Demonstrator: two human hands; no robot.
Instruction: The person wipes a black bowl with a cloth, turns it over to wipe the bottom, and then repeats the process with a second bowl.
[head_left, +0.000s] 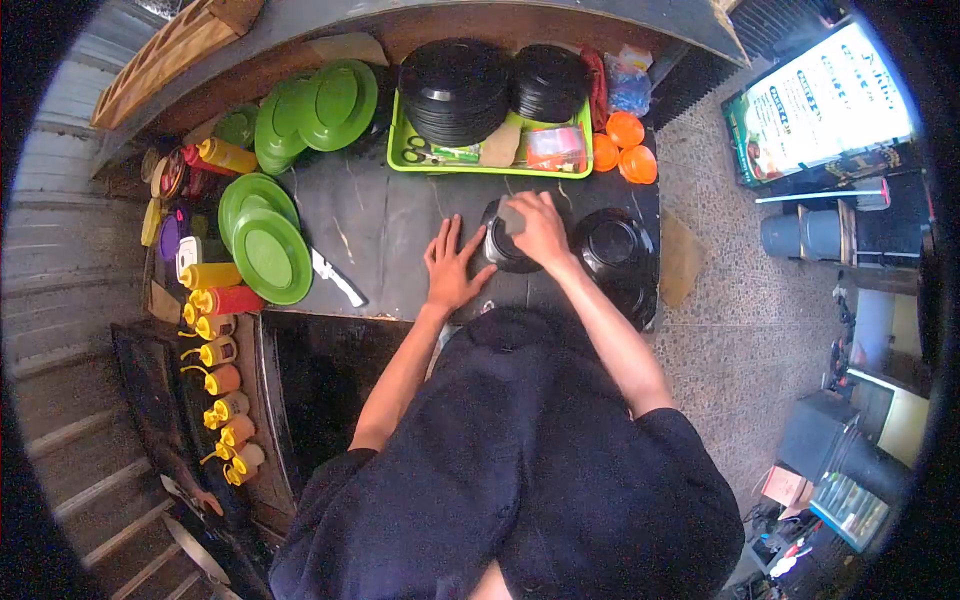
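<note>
A small black plate (pixel 515 258) lies on the dark counter right in front of me. My right hand (pixel 540 232) is closed on a grey-brown cloth (pixel 512 219) and holds it against the plate's upper part; its folds are too small to make out. With fingers spread, my left hand (pixel 455 270) rests at the plate's left edge, thumb and index finger near the rim. More black plates (pixel 612 248) sit on the counter to the right of my right hand.
A green tray (pixel 408 160) at the back holds stacked black plates, scissors and packets. Green plates (pixel 272 255) and a white-handled knife (pixel 338 278) lie left. Sauce bottles (pixel 215 300) line the left edge. Orange bowls (pixel 637 163) stand at the back right corner.
</note>
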